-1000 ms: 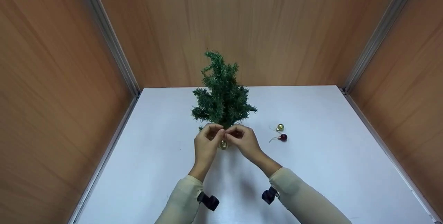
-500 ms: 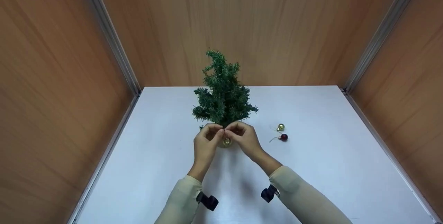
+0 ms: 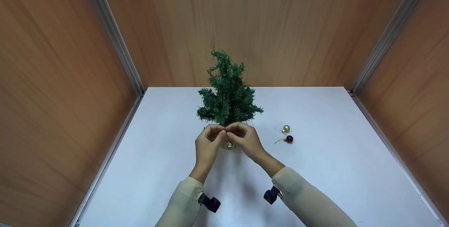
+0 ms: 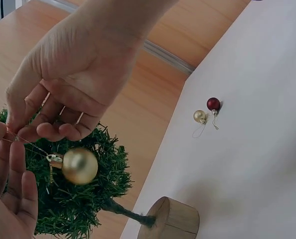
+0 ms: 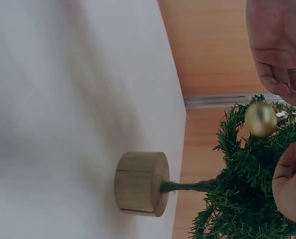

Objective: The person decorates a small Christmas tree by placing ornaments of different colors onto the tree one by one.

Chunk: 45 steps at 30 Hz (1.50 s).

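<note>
A shiny gold bauble [image 4: 80, 165] hangs by its thin thread [image 4: 36, 146] in front of the small artificial Christmas tree [image 3: 228, 97]. Thumb and fingertips of my left hand [image 3: 207, 146] pinch the thread. My right hand [image 3: 247, 142] pinches it too, the two sets of fingertips meeting just below the lower branches in the head view. In the right wrist view, the bauble [image 5: 261, 119] shows close against the green branches. The tree's round wooden base [image 5: 140, 183] stands on the white table, mostly hidden behind the hands from above.
On the table to the right lie a second gold bauble [image 3: 286, 128] and a dark red bauble [image 3: 289, 139], each with a loose thread. Wood-grain panels [image 3: 266, 30] enclose the white table [image 3: 140, 157] at the back and both sides.
The bauble sways a little below the fingers. Both hands stay together at the thread, with only small fingertip shifts. The head view has drifted slightly.
</note>
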Motion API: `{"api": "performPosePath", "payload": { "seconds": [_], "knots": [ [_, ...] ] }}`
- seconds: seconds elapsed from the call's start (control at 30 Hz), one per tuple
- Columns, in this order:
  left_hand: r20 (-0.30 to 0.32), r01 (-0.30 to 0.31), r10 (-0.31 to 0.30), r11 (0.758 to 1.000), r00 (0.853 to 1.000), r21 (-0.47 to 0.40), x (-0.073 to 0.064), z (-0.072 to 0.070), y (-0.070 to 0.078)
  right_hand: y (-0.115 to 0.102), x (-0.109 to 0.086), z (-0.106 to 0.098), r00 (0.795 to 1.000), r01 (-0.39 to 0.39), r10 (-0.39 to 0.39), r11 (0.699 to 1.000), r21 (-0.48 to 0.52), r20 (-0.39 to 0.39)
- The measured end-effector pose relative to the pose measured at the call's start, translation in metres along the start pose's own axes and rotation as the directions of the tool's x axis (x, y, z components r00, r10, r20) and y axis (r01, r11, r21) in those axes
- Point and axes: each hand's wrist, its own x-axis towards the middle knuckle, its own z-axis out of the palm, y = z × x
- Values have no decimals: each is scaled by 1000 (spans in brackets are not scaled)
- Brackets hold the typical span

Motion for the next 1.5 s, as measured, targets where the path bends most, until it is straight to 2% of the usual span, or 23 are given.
{"api": "performPosePath", "payload": {
  "seconds": [0.2, 0.47, 0.93, 1.07, 1.27, 1.5],
  "knots": [
    [-15, 11, -11, 1000, 1000, 4, 2, 0, 0, 0, 2, 3, 1000, -1, 1, 1000, -8, 21],
    [-15, 6, -6, 1000, 1000, 0, 3, -1, -1, 0, 5, 3, 1000, -1, 1, 999, -33, 4],
    [-45, -17, 19, 999, 999, 37, 2, -3, 1, -2, 9, 2, 1000, -5, 5, 1000, 3, -8],
    [-47, -3, 6, 999, 999, 52, 1, -4, 0, -3, 10, 4, 1000, -1, 1, 1000, 3, -8],
    [-40, 5, -3, 999, 999, 36, 2, -5, -1, -6, 13, 5, 1000, -3, 3, 1000, 4, -24],
    [-44, -20, 21, 1000, 999, 19, 7, -7, -3, -11, 18, 7, 999, 0, 0, 1000, -6, -46]
  ]
}}
